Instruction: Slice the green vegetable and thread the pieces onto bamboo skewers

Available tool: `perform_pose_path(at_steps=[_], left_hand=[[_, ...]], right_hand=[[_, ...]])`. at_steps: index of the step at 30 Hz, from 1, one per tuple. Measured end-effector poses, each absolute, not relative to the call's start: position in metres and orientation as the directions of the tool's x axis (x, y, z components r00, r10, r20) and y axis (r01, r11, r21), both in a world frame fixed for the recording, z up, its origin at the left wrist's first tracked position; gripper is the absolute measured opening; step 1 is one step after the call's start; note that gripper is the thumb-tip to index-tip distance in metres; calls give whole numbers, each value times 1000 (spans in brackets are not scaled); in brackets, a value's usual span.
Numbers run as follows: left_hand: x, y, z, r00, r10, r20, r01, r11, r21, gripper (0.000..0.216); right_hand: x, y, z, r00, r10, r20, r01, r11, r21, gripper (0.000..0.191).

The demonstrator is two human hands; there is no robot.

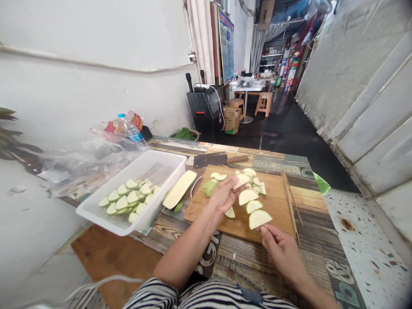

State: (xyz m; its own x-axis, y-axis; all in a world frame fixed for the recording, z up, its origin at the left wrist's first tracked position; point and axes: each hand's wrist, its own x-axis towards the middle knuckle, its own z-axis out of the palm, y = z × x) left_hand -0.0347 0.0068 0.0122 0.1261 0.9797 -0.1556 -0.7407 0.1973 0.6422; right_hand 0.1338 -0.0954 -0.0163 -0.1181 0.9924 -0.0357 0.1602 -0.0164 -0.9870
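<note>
Between the fingers of my left hand (225, 193) is a pale half-round slice of green-skinned squash (241, 181), held over the cutting board. My right hand (278, 244) pinches the end of a thin bamboo skewer (258, 229), mostly hidden. A large squash slice (260, 219) sits at its tip by my fingers, with smaller slices (254, 207) lined up beyond; I cannot tell whether all are threaded. Loose slices (249, 172) and a fanned green stack (209, 187) lie on the wooden cutting board (275, 189) beneath my hands.
Left of the board are a halved squash (180, 189) and a white tub (128, 229) holding skewered slices (130, 197). A cleaver (210, 159) lies behind the board. Bare skewers (291, 206) rest along its right edge. Plastic bags (93, 161) and a bottle (133, 131) stand against the wall.
</note>
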Motion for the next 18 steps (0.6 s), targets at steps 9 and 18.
perform_pose_path(at_steps=[9,18], left_hand=[[-28,2,17,69,985,-156,-754,154,639,11],[-34,4,14,65,981,-184,-726,173,666,15]], right_hand=[[136,-92,-32,-116,986,123,327,155,-932,26],[132,-90,-16,-348,880,-324,-266,-424,-866,30]])
